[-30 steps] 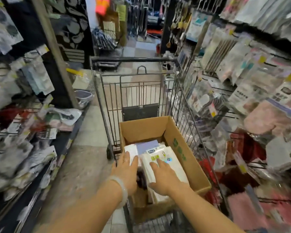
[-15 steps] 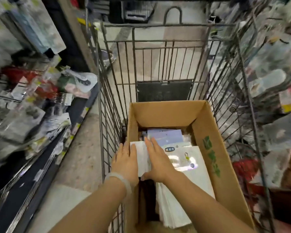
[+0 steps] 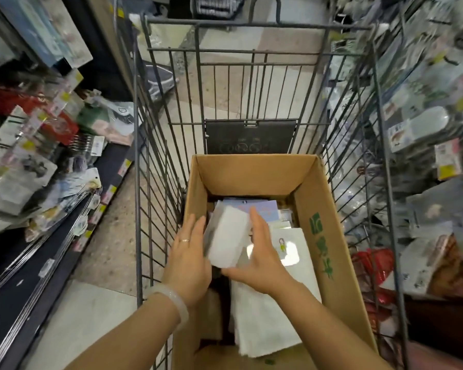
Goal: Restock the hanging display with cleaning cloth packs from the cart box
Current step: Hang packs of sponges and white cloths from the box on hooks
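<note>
My two hands lift one white cloth pack inside the cart box.

Around my fingers stands the wire cart (image 3: 254,84), and in it the open cardboard box (image 3: 329,222) walls them in on both sides. Beneath my right palm lies a stack of flat white packs (image 3: 267,321); beyond my fingertips sit bluish packs (image 3: 265,209). My left hand (image 3: 189,265) and right hand (image 3: 262,259) press straight fingers against opposite sides of the tilted white cloth pack (image 3: 226,236), sandwiched between them. A ring (image 3: 184,240) sits on a left finger.

White cloth pack (image 3: 226,236) tilted, raised above cardboard box (image 3: 329,236).
</note>
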Demonstrator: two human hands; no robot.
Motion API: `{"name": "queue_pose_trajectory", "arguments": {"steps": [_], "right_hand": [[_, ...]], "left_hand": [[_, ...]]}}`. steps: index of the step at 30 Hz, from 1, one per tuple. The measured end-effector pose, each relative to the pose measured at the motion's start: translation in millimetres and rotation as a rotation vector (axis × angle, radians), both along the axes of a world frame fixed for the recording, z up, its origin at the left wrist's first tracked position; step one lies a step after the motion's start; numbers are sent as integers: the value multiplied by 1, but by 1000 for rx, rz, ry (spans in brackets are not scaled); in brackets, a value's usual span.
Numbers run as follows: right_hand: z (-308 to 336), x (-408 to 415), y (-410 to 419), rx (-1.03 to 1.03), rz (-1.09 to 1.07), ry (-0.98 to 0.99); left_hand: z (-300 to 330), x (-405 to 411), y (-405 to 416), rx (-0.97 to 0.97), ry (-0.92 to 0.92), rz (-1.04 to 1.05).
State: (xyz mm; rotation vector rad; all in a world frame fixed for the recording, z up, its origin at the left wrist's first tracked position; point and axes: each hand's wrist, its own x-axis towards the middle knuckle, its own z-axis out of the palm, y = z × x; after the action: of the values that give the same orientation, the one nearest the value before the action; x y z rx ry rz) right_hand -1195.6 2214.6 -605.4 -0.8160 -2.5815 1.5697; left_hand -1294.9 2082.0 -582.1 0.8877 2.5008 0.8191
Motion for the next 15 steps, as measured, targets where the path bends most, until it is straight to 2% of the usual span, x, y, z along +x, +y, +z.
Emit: {"name": "queue_pose_trajectory", "arguments": {"steps": [2, 3, 6, 9, 12, 14, 15], "right_hand": [[1, 31, 11, -79, -160, 33], [2, 47, 16, -106, -195, 7], [-1, 90, 24, -78, -132, -201], [-9, 110, 29, -6, -97, -294], [-14, 107, 35, 11, -252, -286], [-14, 93, 39, -56, -411, -238], [-13, 84, 41, -90, -450, -213]], "left_hand": [[1, 6, 12, 140, -111, 0], [-1, 12, 18, 116, -145, -78], [-24, 39, 31, -171, -272, -299], [-44, 52, 39, -262, -172, -343], [-47, 52, 46, -258, -36, -344], [-47, 50, 50, -200, -11, -231], [-48, 50, 52, -171, -57, -122]]}}
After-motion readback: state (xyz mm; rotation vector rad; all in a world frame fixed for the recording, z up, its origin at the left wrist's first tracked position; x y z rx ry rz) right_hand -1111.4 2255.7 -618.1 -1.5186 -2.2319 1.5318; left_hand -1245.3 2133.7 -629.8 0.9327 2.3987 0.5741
